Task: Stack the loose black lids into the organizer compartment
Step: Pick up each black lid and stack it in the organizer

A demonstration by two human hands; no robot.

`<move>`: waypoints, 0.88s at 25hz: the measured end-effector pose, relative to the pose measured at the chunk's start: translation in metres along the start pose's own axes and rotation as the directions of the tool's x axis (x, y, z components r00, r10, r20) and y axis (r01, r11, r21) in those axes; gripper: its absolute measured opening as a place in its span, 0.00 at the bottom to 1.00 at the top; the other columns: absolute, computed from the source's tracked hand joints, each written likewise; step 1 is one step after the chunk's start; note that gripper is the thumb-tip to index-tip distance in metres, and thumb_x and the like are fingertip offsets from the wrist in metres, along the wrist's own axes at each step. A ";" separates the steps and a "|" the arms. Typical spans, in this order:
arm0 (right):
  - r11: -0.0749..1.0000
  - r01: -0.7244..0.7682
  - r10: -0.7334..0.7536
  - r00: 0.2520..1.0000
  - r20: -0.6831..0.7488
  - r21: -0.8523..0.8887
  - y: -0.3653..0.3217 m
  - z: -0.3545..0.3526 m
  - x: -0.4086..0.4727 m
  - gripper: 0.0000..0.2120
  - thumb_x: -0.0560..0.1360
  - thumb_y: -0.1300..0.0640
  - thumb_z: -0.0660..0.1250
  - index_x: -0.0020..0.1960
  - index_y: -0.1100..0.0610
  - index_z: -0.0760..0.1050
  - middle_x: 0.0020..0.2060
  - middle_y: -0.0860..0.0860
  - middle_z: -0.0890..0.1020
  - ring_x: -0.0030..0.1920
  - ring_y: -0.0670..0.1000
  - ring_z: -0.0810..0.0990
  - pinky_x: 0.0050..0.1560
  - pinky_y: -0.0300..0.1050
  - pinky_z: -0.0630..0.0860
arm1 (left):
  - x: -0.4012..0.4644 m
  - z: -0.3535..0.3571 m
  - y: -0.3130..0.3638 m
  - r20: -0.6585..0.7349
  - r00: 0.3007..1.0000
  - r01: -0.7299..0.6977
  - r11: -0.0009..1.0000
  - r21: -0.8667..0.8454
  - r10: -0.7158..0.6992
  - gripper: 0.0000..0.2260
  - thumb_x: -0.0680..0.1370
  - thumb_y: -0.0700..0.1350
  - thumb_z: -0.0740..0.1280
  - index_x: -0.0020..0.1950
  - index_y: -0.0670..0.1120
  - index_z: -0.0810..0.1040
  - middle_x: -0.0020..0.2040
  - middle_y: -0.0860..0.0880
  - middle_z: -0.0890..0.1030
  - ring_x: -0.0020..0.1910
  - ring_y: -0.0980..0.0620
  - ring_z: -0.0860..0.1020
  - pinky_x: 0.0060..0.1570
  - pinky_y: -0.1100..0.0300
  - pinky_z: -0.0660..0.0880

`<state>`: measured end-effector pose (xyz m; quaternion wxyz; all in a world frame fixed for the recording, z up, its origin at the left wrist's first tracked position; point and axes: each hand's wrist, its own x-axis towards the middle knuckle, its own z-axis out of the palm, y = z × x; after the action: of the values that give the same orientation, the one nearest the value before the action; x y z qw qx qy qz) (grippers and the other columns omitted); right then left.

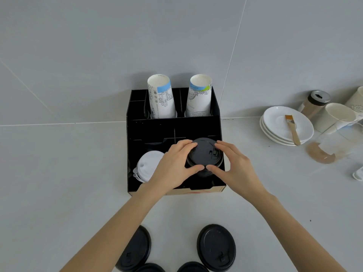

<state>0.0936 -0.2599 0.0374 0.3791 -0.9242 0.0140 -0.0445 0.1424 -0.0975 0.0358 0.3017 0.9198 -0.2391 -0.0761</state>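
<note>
A black organizer [172,126] stands against the wall. In its front right compartment sits a stack of black lids [204,156]. My left hand [172,165] and my right hand [233,165] both grip the top of that stack, fingers around its rim. A stack of white lids [146,165] fills the front left compartment, partly hidden by my left hand. Several loose black lids lie on the counter near me: one at the left [135,250] under my left forearm, one at the right [216,246], and two cut off by the bottom edge.
Two tall paper cup stacks [161,97] [199,96] stand in the organizer's rear slots. At the right are stacked white saucers [282,126] with a brush [292,130], a shaker jar [314,103], white cups [337,116] and a clear pitcher [334,142].
</note>
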 end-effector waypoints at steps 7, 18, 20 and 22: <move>0.998 -0.013 0.018 0.997 0.075 -0.059 0.014 0.010 0.012 0.28 0.71 0.54 0.68 0.68 0.56 0.61 0.69 0.50 0.66 0.68 0.49 0.64 0.62 0.34 0.57 | 0.010 0.010 -0.007 0.055 0.998 0.040 0.999 0.013 -0.041 0.27 0.73 0.51 0.66 0.69 0.46 0.61 0.71 0.49 0.64 0.68 0.49 0.62 0.67 0.54 0.63; 0.987 0.001 0.010 0.998 0.065 -0.161 0.018 0.016 0.011 0.28 0.73 0.52 0.64 0.69 0.58 0.58 0.69 0.53 0.65 0.68 0.52 0.60 0.66 0.42 0.60 | 0.015 0.015 -0.007 0.087 0.995 0.033 0.998 0.049 -0.037 0.25 0.75 0.49 0.63 0.70 0.45 0.59 0.72 0.47 0.62 0.70 0.47 0.60 0.69 0.51 0.61; 0.984 -0.006 0.019 0.997 0.073 -0.176 0.018 0.017 0.011 0.28 0.73 0.52 0.64 0.69 0.59 0.58 0.70 0.53 0.65 0.68 0.53 0.61 0.68 0.46 0.61 | 0.015 0.016 -0.007 0.095 0.995 0.033 0.998 0.057 -0.039 0.25 0.76 0.49 0.63 0.70 0.45 0.59 0.72 0.47 0.61 0.70 0.47 0.60 0.69 0.51 0.61; 0.980 -0.013 0.028 0.997 0.071 -0.196 0.017 0.019 0.010 0.28 0.73 0.52 0.65 0.69 0.59 0.59 0.69 0.54 0.65 0.67 0.55 0.62 0.68 0.51 0.64 | 0.014 0.017 -0.007 0.113 0.992 0.039 0.997 0.067 -0.046 0.25 0.76 0.48 0.62 0.70 0.45 0.59 0.72 0.46 0.61 0.70 0.46 0.60 0.69 0.50 0.61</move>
<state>0.1058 -0.2594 0.0124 0.2872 -0.9578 0.0139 -0.0048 0.1526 -0.1082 0.0178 0.2557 0.9281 -0.2387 -0.1274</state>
